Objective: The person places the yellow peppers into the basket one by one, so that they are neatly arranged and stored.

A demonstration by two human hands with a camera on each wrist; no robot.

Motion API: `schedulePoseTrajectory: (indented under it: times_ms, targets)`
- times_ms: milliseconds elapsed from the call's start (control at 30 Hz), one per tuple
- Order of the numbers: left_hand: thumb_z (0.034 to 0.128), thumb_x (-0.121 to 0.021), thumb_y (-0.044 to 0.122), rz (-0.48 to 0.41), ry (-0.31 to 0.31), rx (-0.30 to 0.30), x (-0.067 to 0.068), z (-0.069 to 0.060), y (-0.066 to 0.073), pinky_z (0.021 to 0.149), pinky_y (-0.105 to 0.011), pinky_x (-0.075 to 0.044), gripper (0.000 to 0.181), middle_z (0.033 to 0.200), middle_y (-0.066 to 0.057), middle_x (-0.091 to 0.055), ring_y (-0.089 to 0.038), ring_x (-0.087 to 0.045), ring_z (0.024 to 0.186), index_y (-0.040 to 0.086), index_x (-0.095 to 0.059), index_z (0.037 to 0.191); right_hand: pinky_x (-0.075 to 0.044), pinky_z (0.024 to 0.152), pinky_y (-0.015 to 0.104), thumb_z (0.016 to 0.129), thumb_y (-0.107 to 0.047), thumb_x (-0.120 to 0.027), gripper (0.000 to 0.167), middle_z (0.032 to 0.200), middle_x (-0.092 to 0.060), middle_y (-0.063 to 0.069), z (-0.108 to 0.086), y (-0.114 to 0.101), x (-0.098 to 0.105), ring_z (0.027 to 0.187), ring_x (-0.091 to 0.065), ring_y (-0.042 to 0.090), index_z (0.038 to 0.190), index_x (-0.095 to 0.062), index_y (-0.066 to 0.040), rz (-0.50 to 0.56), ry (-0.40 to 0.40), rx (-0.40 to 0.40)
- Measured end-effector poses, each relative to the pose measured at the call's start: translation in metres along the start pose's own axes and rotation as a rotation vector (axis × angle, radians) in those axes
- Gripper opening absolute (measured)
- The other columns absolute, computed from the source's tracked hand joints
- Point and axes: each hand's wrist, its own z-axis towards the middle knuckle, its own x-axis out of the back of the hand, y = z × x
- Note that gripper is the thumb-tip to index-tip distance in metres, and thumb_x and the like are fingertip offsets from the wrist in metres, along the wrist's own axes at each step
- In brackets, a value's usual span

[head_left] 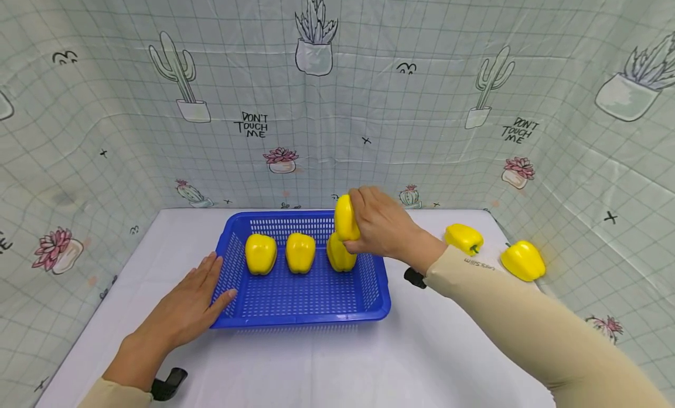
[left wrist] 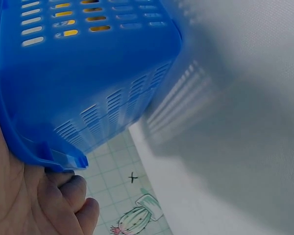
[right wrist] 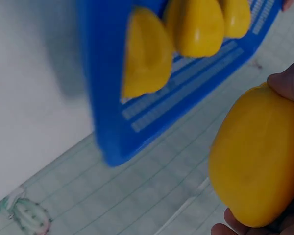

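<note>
A yellow bell pepper (head_left: 345, 217) is gripped by my right hand (head_left: 384, 225) above the right part of a blue plastic basket (head_left: 295, 319). In the right wrist view, fingers and thumb close around that pepper (right wrist: 257, 156) at its ends. Three more yellow peppers stand in a row inside: a left one (head_left: 261, 254), a middle one (head_left: 300, 253) and a right one (head_left: 338, 255), partly covered by the held pepper. My left hand (head_left: 184, 305) rests with extended fingers on the basket's left rim. Its palm and fingers touch the rim (left wrist: 19, 147) in the left wrist view.
Two other yellow peppers lie on the white table to the right, one nearer (head_left: 464, 238) and one at the table's right edge (head_left: 523, 260). A patterned grid curtain (head_left: 337, 132) surrounds the table at the back and sides.
</note>
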Motion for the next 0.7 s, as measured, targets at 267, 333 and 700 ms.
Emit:
schedulePoseTrajectory:
  times_ms: [267,333,700]
  targets:
    - [0.1093,-0.047,0.054,-0.001,0.002,0.003,-0.001,0.000,0.000,0.128,-0.063,-0.023,0.087,0.171,-0.032,-0.019,-0.050,-0.023,0.158,-0.011,-0.024,0.162,-0.057,0.093,0.033,0.083,-0.063,-0.076,0.085,0.109,-0.062,0.013,0.038,-0.046,-0.008,0.099,-0.059,0.027,0.130,-0.053,0.004,-0.003,-0.052,0.087]
    - [0.1092,-0.047,0.053,-0.003,0.001,0.005,-0.001,0.000,0.000,0.128,-0.063,-0.023,0.086,0.171,-0.032,-0.019,-0.049,-0.023,0.158,-0.011,-0.023,0.162,-0.057,0.092,0.032,0.083,-0.064,-0.076,0.086,0.109,-0.062,0.013,0.044,-0.057,-0.012,0.098,-0.058,0.026,0.131,-0.053,0.004,-0.002,-0.068,0.109]
    - [0.1092,-0.049,0.051,-0.001,0.003,0.012,-0.002,0.000,-0.001,0.128,-0.063,-0.025,0.085,0.172,-0.031,-0.019,-0.049,-0.024,0.158,-0.009,-0.022,0.163,-0.055,0.085,0.028,0.085,-0.071,-0.068,0.081,0.106,-0.056,0.005,0.061,-0.102,-0.038,0.095,-0.053,0.020,0.128,-0.052,-0.004,-0.044,-0.220,0.160]
